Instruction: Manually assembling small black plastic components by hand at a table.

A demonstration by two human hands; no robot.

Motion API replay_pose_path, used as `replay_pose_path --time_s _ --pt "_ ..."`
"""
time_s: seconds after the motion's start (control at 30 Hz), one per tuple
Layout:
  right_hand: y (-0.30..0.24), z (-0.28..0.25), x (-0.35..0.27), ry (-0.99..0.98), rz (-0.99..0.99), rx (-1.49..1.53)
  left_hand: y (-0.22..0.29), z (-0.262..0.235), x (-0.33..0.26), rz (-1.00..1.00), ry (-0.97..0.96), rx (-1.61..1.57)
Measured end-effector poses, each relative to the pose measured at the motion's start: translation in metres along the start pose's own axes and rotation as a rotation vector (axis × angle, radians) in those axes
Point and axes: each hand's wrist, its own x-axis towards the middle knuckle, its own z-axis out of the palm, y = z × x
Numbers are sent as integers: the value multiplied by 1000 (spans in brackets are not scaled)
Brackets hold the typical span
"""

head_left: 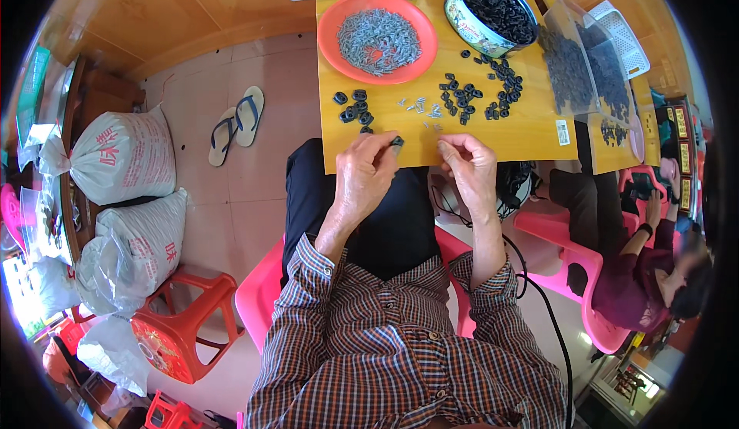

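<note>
My left hand (pixel 363 175) pinches a small black plastic part (pixel 397 143) at the near edge of the yellow board (pixel 531 133) across my lap. My right hand (pixel 469 169) is close beside it, fingertips pressed together on something tiny that I cannot make out. Loose black parts (pixel 469 94) lie scattered mid-board, a small group of them (pixel 352 107) sits to the left, and a few small grey metal pieces (pixel 419 107) lie between. An orange plate (pixel 332 40) holds a heap of the grey pieces. A round tin (pixel 469 33) is full of black parts.
Clear plastic tubs (pixel 573 63) of black parts stand at the right. Another person (pixel 654 271) sits on a pink chair to my right. Filled white sacks (pixel 123 156), a red stool (pixel 181 329) and a pair of sandals (pixel 235 125) are on the tiled floor to my left.
</note>
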Motion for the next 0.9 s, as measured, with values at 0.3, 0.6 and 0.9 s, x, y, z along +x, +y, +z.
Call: replay_pose_path --time_s 0.3,0.6,0.9 --pt "23 3 19 317 -473 -480 -1 -2 2 287 179 623" --pt "18 8 19 335 -460 -573 -4 -2 5 290 198 750" --pt "16 6 17 323 -530 -646 1 17 3 391 289 686"
